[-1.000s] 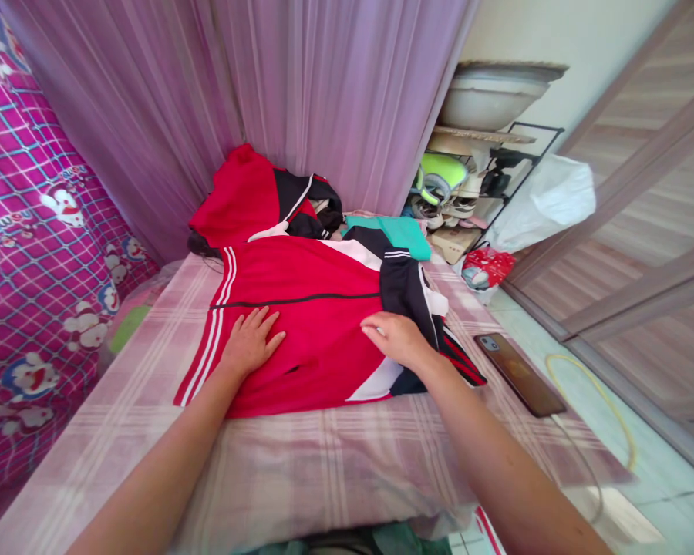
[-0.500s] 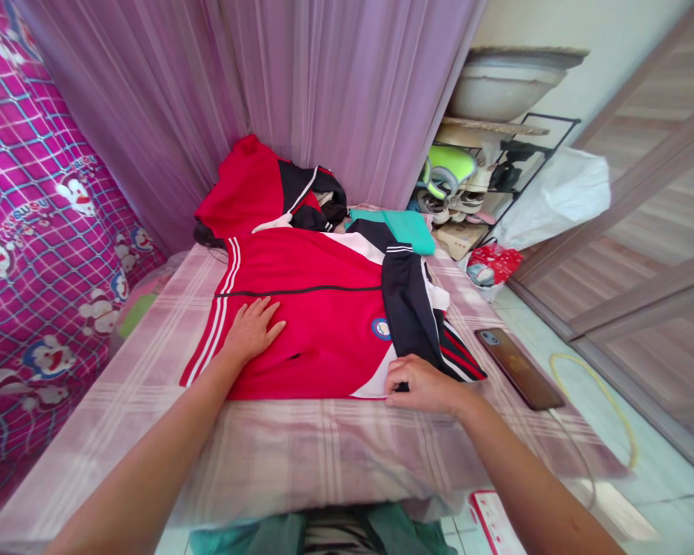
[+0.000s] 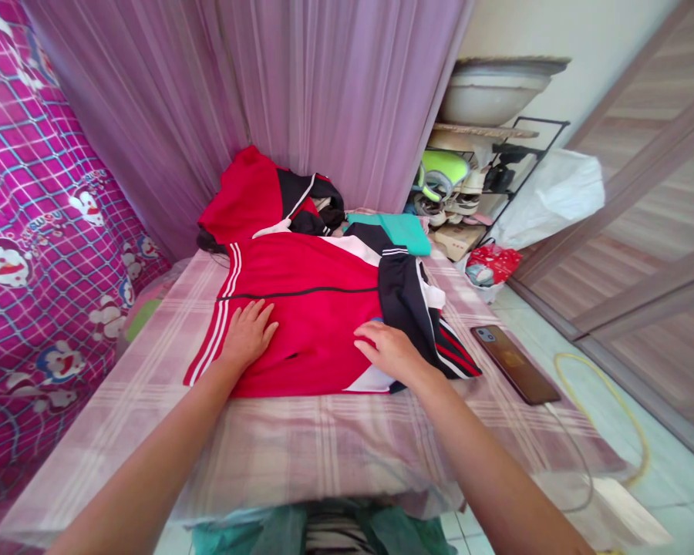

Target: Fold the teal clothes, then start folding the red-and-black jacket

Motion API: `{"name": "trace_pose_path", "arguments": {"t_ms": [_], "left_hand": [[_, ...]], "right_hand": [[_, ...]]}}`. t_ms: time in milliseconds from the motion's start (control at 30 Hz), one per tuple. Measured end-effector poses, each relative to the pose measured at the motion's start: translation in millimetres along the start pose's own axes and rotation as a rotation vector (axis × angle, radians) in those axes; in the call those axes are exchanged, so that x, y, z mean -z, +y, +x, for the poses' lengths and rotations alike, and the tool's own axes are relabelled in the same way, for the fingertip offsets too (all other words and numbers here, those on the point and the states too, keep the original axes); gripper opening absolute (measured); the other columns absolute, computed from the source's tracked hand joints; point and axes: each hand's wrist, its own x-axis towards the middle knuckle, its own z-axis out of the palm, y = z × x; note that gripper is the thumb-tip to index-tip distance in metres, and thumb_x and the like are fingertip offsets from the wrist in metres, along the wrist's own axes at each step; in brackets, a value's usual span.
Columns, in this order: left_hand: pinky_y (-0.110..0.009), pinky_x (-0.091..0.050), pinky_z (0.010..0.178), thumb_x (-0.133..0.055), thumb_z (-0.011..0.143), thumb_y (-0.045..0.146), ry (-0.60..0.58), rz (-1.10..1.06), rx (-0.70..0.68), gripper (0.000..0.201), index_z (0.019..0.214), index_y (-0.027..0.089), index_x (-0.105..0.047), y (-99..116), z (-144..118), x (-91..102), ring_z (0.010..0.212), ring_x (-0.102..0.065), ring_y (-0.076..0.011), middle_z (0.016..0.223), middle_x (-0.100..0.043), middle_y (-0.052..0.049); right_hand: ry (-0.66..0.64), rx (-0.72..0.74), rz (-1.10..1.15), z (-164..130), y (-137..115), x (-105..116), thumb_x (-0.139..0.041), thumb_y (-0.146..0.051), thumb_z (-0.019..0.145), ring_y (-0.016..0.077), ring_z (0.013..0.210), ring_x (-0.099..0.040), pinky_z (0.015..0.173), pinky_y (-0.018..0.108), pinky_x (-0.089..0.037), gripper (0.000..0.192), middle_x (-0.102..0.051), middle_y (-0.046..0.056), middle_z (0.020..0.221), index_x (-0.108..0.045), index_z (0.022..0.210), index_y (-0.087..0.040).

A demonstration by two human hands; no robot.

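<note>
A red jacket [image 3: 312, 308] with white stripes and a black sleeve lies flat on a table covered by a pink plaid cloth [image 3: 301, 447]. My left hand [image 3: 247, 335] rests flat, fingers spread, on the jacket's left half. My right hand [image 3: 389, 351] lies flat on the jacket's right side, beside the folded black sleeve [image 3: 408, 308]. Neither hand holds anything.
More red and black clothes [image 3: 271, 196] and a teal garment [image 3: 402, 231] are heaped at the table's far edge by a purple curtain. A phone [image 3: 514, 364] lies on the right of the table. A shoe rack [image 3: 468, 193], a white bag and a red bag stand beyond.
My right hand has moved from the jacket's near right hem back up onto the red cloth beside the sleeve. My left hand has stayed flat in place.
</note>
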Motion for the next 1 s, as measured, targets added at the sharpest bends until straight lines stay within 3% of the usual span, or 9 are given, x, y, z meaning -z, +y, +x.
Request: {"name": "trace_pose_path", "arguments": {"t_ms": [100, 233, 367, 467, 567, 700, 767, 867, 1000], "left_hand": [[-0.053, -0.033, 0.117, -0.038, 0.099, 0.044, -0.034, 0.009, 0.019, 0.054, 0.144, 0.016, -0.054, 0, -4, 1.2, 0.141, -0.046, -0.0324, 0.152, -0.05, -0.015], [-0.052, -0.033, 0.118, -0.039, 0.099, 0.047, -0.037, 0.019, 0.025, 0.055, 0.144, 0.018, -0.055, 0, -4, -0.4, 0.14, -0.046, -0.0317, 0.152, -0.051, -0.015], [-0.054, -0.032, 0.117, -0.038, 0.099, 0.046, -0.019, 0.012, 0.023, 0.055, 0.143, 0.018, -0.056, 0, -4, -3.8, 0.139, -0.047, -0.0325, 0.15, -0.053, -0.015], [-0.056, -0.031, 0.118, -0.038, 0.099, 0.045, -0.007, -0.005, 0.029, 0.055, 0.142, 0.017, -0.057, 1, -4, -5.0, 0.139, -0.047, -0.0334, 0.15, -0.053, -0.016], [-0.057, -0.032, 0.117, -0.037, 0.099, 0.046, -0.015, -0.007, 0.03, 0.056, 0.142, 0.016, -0.057, 2, -4, -3.8, 0.139, -0.047, -0.0345, 0.15, -0.053, -0.017], [-0.057, -0.031, 0.117, -0.037, 0.099, 0.046, -0.026, -0.011, 0.037, 0.057, 0.143, 0.015, -0.056, 5, -5, 0.2, 0.139, -0.047, -0.0349, 0.15, -0.052, -0.018], [-0.056, -0.031, 0.118, -0.037, 0.099, 0.046, -0.037, -0.013, 0.039, 0.057, 0.143, 0.015, -0.056, 6, -5, 1.6, 0.139, -0.047, -0.0343, 0.15, -0.052, -0.017], [-0.056, -0.031, 0.118, -0.037, 0.099, 0.046, -0.038, -0.009, 0.044, 0.057, 0.143, 0.016, -0.056, 6, -5, 1.6, 0.139, -0.046, -0.0338, 0.15, -0.052, -0.016], [-0.056, -0.03, 0.118, -0.038, 0.099, 0.046, -0.025, -0.027, 0.041, 0.057, 0.143, 0.015, -0.056, 4, -6, -1.1, 0.139, -0.046, -0.0347, 0.15, -0.052, -0.017]], "right_hand": [[0.045, -0.052, 0.009, 27, -9, -23, -0.043, -0.04, 0.1, 0.0226, 0.143, -0.043, 0.116, 0.036, -0.033, 0.055, -0.046, 0.015, 0.155, -0.048, 0.148, -0.015], [0.01, -0.317, -0.133, 36, 6, -49, -0.038, -0.05, 0.1, 0.0335, 0.15, -0.028, 0.119, 0.054, -0.024, 0.067, -0.032, 0.022, 0.161, -0.039, 0.153, -0.009], [0.094, -0.572, -0.227, 20, 47, -48, -0.029, -0.053, 0.1, 0.0388, 0.146, -0.034, 0.115, 0.059, -0.027, 0.072, -0.036, 0.027, 0.158, -0.039, 0.153, -0.005], [0.112, -0.656, -0.259, 13, 65, -37, -0.031, -0.052, 0.099, 0.0399, 0.14, -0.04, 0.111, 0.056, -0.034, 0.071, -0.042, 0.027, 0.153, -0.044, 0.15, -0.005], [0.11, -0.604, -0.264, 20, 61, -29, -0.034, -0.048, 0.099, 0.0365, 0.138, -0.044, 0.111, 0.049, -0.037, 0.066, -0.046, 0.025, 0.151, -0.047, 0.148, -0.004], [0.124, -0.236, -0.265, 33, 50, -25, -0.038, -0.043, 0.1, 0.0279, 0.146, -0.035, 0.119, 0.044, -0.028, 0.059, -0.04, 0.015, 0.159, -0.044, 0.152, -0.015], [0.119, -0.169, -0.312, 34, 57, -25, -0.04, -0.043, 0.1, 0.0276, 0.15, -0.028, 0.122, 0.05, -0.019, 0.056, -0.037, 0.011, 0.161, -0.046, 0.151, -0.02], [0.091, -0.357, -0.36, 28, 85, -21, -0.037, -0.044, 0.1, 0.0307, 0.151, -0.023, 0.121, 0.059, -0.016, 0.057, -0.035, 0.013, 0.162, -0.046, 0.151, -0.019], [0.033, -0.566, -0.305, 19, 115, -14, -0.028, -0.046, 0.102, 0.0303, 0.149, -0.029, 0.116, 0.061, -0.027, 0.058, -0.036, 0.014, 0.161, -0.045, 0.151, -0.02]]}}
